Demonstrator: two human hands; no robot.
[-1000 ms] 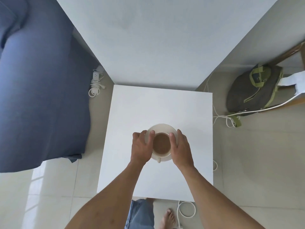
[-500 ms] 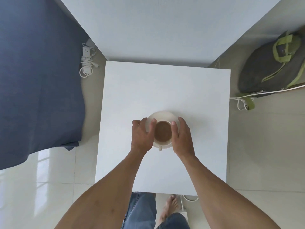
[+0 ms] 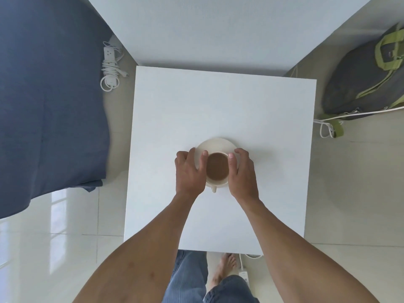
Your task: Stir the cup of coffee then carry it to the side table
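A cream cup of brown coffee [image 3: 216, 169] sits on a cream saucer [image 3: 216, 145], its small handle turned toward me. Cup and saucer are over the middle of a white square side table [image 3: 223, 101]. My left hand [image 3: 190, 171] grips the saucer's left edge, thumb near the cup's rim. My right hand [image 3: 243, 172] holds the saucer's right edge the same way. Whether the saucer touches the table top I cannot tell. No spoon is in view.
A blue-covered bed [image 3: 50, 95] lies to the left. A white power strip with coiled cord [image 3: 110, 68] rests on the floor between bed and table. A grey and green backpack [image 3: 367, 77] with white cables sits at right. A white wall corner rises behind the table. My bare foot [image 3: 225, 267] is below.
The table has grown larger and shifted in view as I came closer. Both hands have kept their grip on the saucer and cup, which now sit lower over the table's middle.
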